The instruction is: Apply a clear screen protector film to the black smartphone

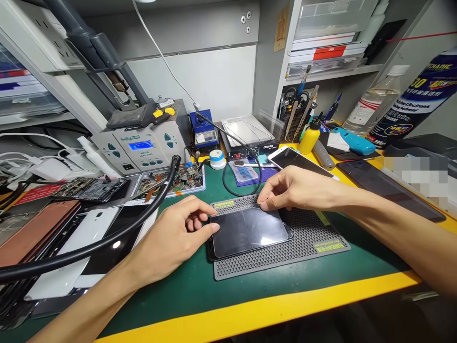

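A dark glass phone screen point(246, 233) lies face up on a slightly offset black phone body point(290, 234), whose edge shows at the near left and right. Under both is a grey perforated rubber mat point(271, 257). My left hand point(178, 233) holds the screen's left edge between thumb and index finger, its other fingers curled. At the far edge, my right hand point(285, 188) pinches the screen near its right corner, thumb and index finger together. Whatever lies between those fingertips is mostly hidden.
A thick black hose point(143, 216) crosses the left side, over phone panels point(76, 245) and a tray of circuit boards point(189, 178). Behind stand a rework station point(139, 145), a heating plate point(250, 138) and a small jar point(216, 158). A white-framed phone point(296, 159) lies beyond my right hand.
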{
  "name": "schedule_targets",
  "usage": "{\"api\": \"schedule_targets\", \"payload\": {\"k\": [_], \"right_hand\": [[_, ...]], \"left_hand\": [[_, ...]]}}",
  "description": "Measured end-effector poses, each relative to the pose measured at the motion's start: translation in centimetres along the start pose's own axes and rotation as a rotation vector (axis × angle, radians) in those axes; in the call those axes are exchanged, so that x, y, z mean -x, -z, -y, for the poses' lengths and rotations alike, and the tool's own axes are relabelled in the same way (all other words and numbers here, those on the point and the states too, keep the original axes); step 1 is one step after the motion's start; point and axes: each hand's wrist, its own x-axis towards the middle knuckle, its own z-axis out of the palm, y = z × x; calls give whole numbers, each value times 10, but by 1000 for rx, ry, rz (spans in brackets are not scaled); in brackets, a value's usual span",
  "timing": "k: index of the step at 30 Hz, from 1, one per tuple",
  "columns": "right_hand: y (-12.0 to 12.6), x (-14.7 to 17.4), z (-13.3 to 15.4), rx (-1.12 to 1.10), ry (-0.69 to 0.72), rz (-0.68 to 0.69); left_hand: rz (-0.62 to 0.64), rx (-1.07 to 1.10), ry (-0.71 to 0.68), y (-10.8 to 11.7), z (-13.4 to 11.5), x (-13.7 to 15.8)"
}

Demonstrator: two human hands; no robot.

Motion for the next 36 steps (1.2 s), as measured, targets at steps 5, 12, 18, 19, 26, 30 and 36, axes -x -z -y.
{"api": "schedule_targets", "payload": {"k": [5, 12, 18, 19, 26, 30, 36], "right_hand": [[0, 0, 0, -16, 9, 3], [1, -1, 0, -6, 5, 0], [0, 0, 1, 5, -3, -1], [0, 0, 1, 5, -2, -2], [1, -1, 1, 18, 8, -4], [0, -2, 0, 25, 16, -8], [0, -1, 1, 42, 4, -14]], "left_hand": [[5, 4, 10, 0, -1, 0], [4, -3, 18, 1, -1, 1], [-2, 2, 15, 0, -1, 1], [-4, 3, 16, 0, -1, 1], [4, 24, 28, 1, -4, 1], [8, 33, 35, 2, -5, 1], [14, 31, 34, 2, -6, 1]]}}
